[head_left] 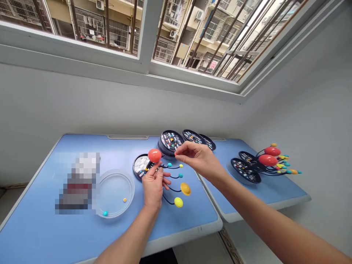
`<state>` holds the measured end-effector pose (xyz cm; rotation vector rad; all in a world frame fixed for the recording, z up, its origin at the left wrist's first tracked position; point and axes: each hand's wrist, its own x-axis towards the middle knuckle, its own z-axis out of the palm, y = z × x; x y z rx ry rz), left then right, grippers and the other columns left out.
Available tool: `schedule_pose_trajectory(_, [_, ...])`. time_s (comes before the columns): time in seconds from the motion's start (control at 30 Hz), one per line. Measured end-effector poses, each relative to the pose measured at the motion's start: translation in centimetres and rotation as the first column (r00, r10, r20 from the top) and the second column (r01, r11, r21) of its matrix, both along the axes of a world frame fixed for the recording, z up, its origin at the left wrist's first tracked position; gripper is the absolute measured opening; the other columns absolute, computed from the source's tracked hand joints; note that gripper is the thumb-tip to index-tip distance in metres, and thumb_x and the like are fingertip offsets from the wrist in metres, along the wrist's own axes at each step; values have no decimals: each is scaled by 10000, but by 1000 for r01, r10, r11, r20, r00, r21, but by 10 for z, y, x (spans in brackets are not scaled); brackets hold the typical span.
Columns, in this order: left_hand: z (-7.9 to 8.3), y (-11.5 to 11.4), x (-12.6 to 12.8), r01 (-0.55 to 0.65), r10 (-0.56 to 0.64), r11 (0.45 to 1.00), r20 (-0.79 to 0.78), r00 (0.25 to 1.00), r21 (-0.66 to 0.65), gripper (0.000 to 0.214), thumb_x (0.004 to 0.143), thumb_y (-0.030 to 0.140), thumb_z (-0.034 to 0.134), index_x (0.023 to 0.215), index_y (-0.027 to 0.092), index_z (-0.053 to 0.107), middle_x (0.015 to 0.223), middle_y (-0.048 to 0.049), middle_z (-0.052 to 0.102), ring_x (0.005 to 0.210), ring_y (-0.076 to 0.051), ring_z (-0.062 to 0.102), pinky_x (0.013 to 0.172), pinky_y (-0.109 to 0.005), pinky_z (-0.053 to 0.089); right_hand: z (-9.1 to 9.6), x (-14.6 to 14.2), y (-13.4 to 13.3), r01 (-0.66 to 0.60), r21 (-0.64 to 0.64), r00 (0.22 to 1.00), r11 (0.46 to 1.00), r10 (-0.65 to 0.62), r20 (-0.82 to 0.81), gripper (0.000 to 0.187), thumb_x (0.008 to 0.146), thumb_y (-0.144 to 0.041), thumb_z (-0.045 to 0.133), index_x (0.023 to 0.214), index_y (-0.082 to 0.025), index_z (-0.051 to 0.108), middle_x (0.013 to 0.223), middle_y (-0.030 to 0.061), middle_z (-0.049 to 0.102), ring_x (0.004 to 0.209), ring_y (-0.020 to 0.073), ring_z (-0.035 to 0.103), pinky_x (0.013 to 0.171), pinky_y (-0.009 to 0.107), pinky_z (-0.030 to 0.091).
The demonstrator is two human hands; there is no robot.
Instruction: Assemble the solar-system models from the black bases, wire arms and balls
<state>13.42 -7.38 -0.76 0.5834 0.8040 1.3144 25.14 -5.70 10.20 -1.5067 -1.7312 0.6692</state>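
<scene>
Tabletop [41, 205] in pale blue stretches across the space before you, with a seam right of centre. Beyond the seam, two similar models [267, 160] stand close together, their beaded arms reaching right. Dark round bases [171, 142] sit at the back, two of them overlapping. Near the centre is the ball-and-arm model [139, 167] you are working on. Just left of it lies a clear round tray [100, 183].

Your left hand [153, 185] is closed around the model below its red ball [154, 155], and its curved arms fan out rightward. Your right hand [202, 157] pinches a red bead [175, 154] between thumb and forefinger, above those arms. Smallest are two loose pieces, apart inside the tray: a teal bead [105, 213] and an orange bead [124, 200].

You appear to be fitting beads onto arms. The next move likely calls for steadying one arm and aligning the red bead with its tip; whether they already touch, you cannot tell.
</scene>
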Motion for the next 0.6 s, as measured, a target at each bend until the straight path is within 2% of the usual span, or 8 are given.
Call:
schedule_pose_trajectory(0.13, [-1,-1,-2,-39,40,999,-29,999,25,487,694,425,649,1038,82,612,604,-29,642,416,-91,544,360,-189,428,2,11,-8,57,4,991,998,-56,-121,151,683,-315,640,767,-192,611,712,9,600,696,156,558,644,284,449])
schedule_pose_trajectory(0.27, [4,-4,-3,-93,93,996,-45,995,11,512,694,445,635,1065,94,601,600,-18,635,426,-93,540,377,-195,421,0,23,-18,107,-41,979,993,-112,-169,185,674,-361,645,722,-185,616,674,5,587,647,146,528,604,278,426])
schedule_pose_trajectory(0.37, [16,-14,-3,-143,141,989,-48,989,-43,514,708,423,626,1109,105,574,586,-3,623,431,-80,514,383,-176,398,-4,35,-25,147,-91,963,985,-164,-216,235,658,-412,653,710,-188,601,646,0,567,604,138,502,564,270,413])
schedule_pose_trajectory(0.47, [27,-30,-6,-116,113,990,-51,992,-75,471,701,388,646,1073,106,586,610,-12,623,448,-75,494,392,-175,393,-11,46,-30,170,-129,949,977,-197,-244,279,644,-458,661,696,-194,588,621,2,552,594,144,498,560,275,414])
schedule_pose_trajectory(0.6, [27,-45,-15,-123,113,991,-144,983,-60,367,689,354,665,960,108,631,628,-27,621,470,-83,495,393,-182,400,-20,57,-33,186,-157,938,970,-223,-265,309,611,-483,684,681,-196,594,610,0,544,574,142,487,548,279,409])
